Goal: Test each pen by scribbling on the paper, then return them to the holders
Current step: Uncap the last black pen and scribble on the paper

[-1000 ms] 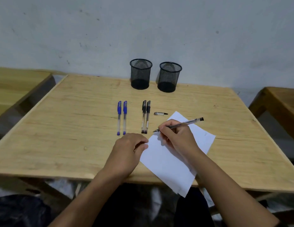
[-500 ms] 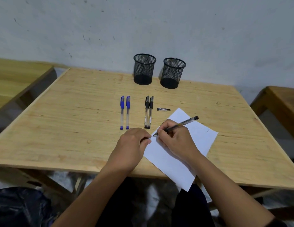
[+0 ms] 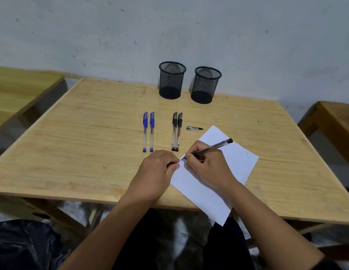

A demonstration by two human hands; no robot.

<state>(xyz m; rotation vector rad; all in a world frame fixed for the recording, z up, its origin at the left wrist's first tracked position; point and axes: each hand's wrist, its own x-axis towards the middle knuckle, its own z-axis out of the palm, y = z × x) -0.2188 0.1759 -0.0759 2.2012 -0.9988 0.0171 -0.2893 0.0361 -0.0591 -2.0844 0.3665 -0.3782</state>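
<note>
Pinching an uncapped clear-barrelled black pen in a writing grip, the right hand sets its tip at the left corner of the white paper sheet, barrel slanting up and to the right. The left hand, fingers curled, pins that corner to the wooden worktop. Its loose cap lies beyond, beside two capped black pens and two blue pens. Two black mesh holders stand behind.

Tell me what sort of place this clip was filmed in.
Probably a plain classroom or workroom: a bare wooden table against a scuffed grey wall, similar wooden tables on either side, and two mesh pen holders at the back.
</note>
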